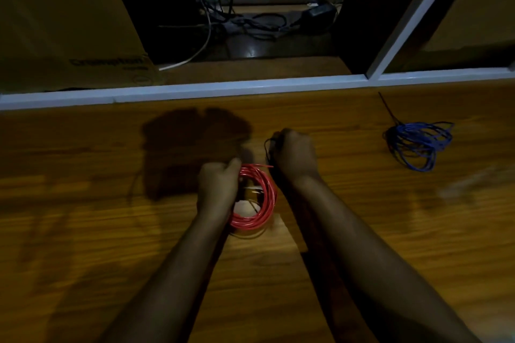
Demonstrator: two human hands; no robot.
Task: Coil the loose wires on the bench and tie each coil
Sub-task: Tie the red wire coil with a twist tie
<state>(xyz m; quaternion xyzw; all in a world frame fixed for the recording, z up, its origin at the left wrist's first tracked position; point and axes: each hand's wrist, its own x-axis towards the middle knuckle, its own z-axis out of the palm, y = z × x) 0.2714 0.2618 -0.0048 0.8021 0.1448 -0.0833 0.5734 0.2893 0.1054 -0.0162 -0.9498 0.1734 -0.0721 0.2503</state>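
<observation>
A coil of red wire lies on the wooden bench in the middle of the view. My left hand grips the coil's left side, fingers closed around the strands. My right hand is a closed fist just beyond the coil's right edge, pinching a thin black tie that loops out to its left. A blue wire coil rests at the right of the bench, with a thin black tie sticking out from its far side.
A pale metal frame rail runs along the bench's far edge. Beyond it are a cardboard box at left and a dark recess holding tangled black cables and an adapter.
</observation>
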